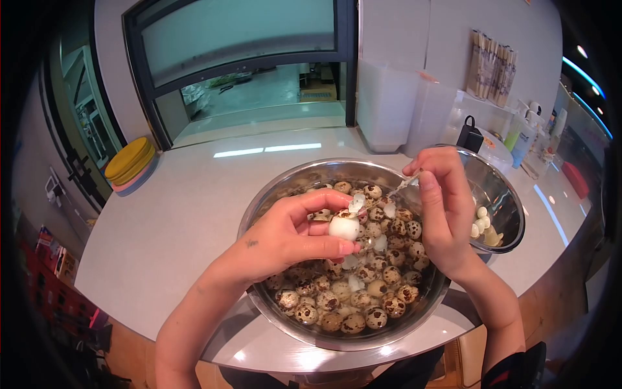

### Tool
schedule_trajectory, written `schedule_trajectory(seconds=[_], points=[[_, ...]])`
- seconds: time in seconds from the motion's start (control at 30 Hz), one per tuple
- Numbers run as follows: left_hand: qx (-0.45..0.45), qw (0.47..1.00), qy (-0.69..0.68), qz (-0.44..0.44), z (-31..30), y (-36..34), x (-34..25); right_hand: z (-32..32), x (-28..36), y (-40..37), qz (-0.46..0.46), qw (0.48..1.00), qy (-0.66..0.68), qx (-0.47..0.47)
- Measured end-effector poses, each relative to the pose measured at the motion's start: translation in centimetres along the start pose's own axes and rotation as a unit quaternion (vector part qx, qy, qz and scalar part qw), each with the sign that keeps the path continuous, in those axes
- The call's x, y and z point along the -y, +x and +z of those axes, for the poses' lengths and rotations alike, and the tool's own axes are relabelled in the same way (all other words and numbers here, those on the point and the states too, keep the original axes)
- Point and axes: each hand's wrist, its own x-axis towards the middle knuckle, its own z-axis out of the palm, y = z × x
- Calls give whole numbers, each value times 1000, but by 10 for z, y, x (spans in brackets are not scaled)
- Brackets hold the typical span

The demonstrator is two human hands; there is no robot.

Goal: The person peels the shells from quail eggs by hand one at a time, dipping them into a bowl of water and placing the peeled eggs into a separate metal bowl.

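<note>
Head view. A pale counter [168, 220] with a curved edge fills the middle of the room; beyond it a dark-framed window [240, 39] and, to its right, translucent bins [387, 107]. A stack of round yellow and pink items [131, 161] sits by the wall at far left.

The left hand [275, 230] holds a small egg [344, 227] over the large bowl, thumb below and fingers above, closed lightly around it. Its lower part is bare and white; speckled shell caps the top, with a loose flake standing up. The right hand [444, 201], apart from the egg, pinches a ragged strip of shell and membrane [407, 183] between thumb and forefinger.

Handling, as judged: egg very light, wet and slippery where bare, soft enough to dent or split under a hard squeeze. Best hold is round the sides with the finger pads; shell remnant brittle, best lifted by a loose edge.

Containers: large steel bowl [324, 342] holds many speckled eggs [353, 323] in what looks like water, pale shell fragments [355, 282] among them. Smaller metal bowl [514, 211], just beside it at right, holds a few peeled white eggs [481, 222] and something yellowish beneath, too unclear to name.
</note>
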Motion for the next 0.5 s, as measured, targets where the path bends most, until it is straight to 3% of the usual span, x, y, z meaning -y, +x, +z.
schedule_trajectory(seconds=[0.27, 0.33, 0.5], points=[[-6, 999, -47, -2, -6, 1, -2, -2, -1, 2, 20, 996, 75, -39], [-5, 1000, -19, -11, -6, 1, -2, -2, 5, 4, 5, 993, -45, 107], [-2, 1000, -8, -16, 0, 0, -4, 2, 11, 3, 9, 990, -11, 138]])
